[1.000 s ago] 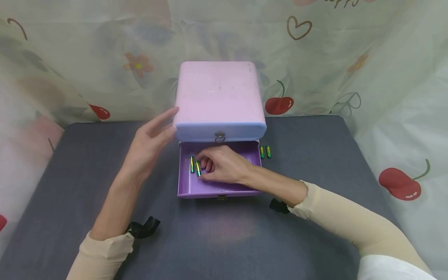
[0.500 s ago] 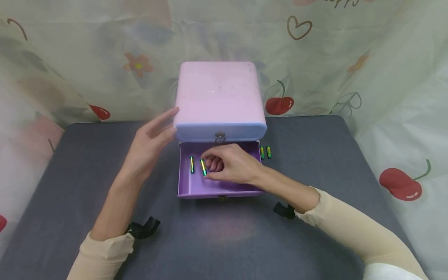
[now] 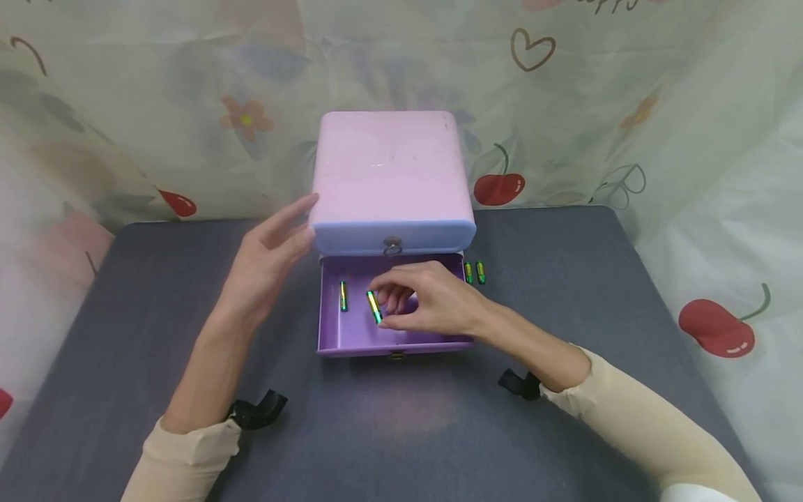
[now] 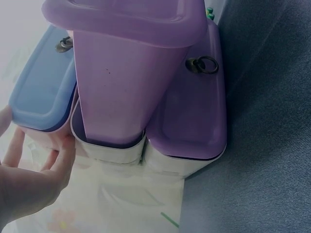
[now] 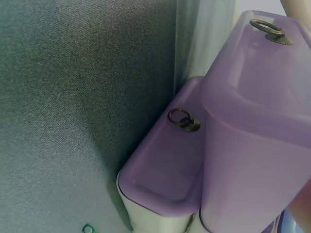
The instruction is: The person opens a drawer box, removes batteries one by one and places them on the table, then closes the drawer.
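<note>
I had the right hand (image 3: 436, 301) pinching a green battery (image 3: 373, 307) near its ends; I judged it light, stiff and slick, well held there. Left of the grip lay another battery (image 3: 343, 296); beneath, the drawer (image 3: 348, 338), seemingly open overhead; beyond stood the cabinet (image 3: 394, 167), touched by the left hand (image 3: 266, 256)

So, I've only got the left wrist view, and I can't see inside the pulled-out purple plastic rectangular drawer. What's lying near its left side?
Observer: A small, shiny green-and-yellow battery-like cylinder is inside the drawer, near its left side.
Operator: Ooh! What's the other hand doing?
Observer: The bare right hand is pinching a second green-and-yellow cylinder over the drawer.
Operator: Has that drawer got a ring to pull?
Observer: Yes, the right wrist view shows a round, bronze-coloured metal ring pull on its front.
</note>
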Tool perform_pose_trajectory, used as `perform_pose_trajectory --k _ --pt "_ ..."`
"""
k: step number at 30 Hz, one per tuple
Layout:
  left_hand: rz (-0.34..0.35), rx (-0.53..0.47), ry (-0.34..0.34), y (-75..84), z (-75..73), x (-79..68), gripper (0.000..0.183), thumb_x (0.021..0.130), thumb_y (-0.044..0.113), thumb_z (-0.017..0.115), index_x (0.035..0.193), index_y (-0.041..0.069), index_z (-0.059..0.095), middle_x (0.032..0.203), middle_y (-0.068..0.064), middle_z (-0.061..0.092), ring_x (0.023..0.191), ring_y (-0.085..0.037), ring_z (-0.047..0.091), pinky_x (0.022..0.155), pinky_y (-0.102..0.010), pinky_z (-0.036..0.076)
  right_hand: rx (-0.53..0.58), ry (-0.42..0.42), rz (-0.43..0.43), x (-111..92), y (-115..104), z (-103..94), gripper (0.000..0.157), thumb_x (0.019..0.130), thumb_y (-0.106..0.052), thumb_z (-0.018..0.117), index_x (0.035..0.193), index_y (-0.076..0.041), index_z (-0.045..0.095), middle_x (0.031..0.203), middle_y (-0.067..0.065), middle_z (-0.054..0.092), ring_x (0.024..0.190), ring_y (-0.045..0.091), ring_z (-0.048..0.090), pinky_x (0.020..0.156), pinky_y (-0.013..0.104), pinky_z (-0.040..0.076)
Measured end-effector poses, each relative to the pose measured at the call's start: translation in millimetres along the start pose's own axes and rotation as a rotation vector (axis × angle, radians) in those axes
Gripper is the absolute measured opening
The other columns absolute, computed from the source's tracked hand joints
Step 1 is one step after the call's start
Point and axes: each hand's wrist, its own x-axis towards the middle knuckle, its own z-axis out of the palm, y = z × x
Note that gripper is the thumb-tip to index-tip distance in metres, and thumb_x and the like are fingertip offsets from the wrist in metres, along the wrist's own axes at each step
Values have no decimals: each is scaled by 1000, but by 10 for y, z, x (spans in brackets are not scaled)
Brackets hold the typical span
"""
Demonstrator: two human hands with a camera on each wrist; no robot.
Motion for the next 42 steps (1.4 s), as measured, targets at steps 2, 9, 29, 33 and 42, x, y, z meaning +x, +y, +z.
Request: perform_pose_trajectory --k 2,9,29,33,42 --pt "1 -2 1 -2 -1 -3 48 99 10 62 146 11 51 152 -12 41 135 -25 47 111 -30 36 -1 17 -15 -29 2 -18 35 80 -14 83 112 -7 70 90 -5 66 78 4 64 71 25 57" --pt "8 -5 -6 2 3 -6 48 99 10 61 146 10 51 153 -9 41 136 -25 45 111 -31 35 13 59 -58 -134 16 -111 36 80 -10 83 113 -7 69 90 -4 68 78 4 65 72 24 56" --pt "7 -24 -3 -4 5 -6 48 99 9 62 146 10 51 153 -10 41 134 -25 47 113 -33 33 2 115 62 -456 35 -346 46 80 -2 81 122 -9 66 91 -6 71 76 6 66 68 29 57" --pt "3 -25 0 -2 6 -5 48 99 10 62 145 10 51 153 -11 41 134 -24 48 114 -33 33 -3 127 67 -506 38 -384 45 81 -1 80 123 -9 66 92 -7 70 77 7 66 69 30 56" --pt "0 -33 0 0 6 -5 49 98 9 62 146 10 51 153 -11 41 131 -22 50 113 -32 34 25 155 103 -630 75 -450 46 80 7 74 122 -9 66 93 -5 69 77 11 65 72 30 57"
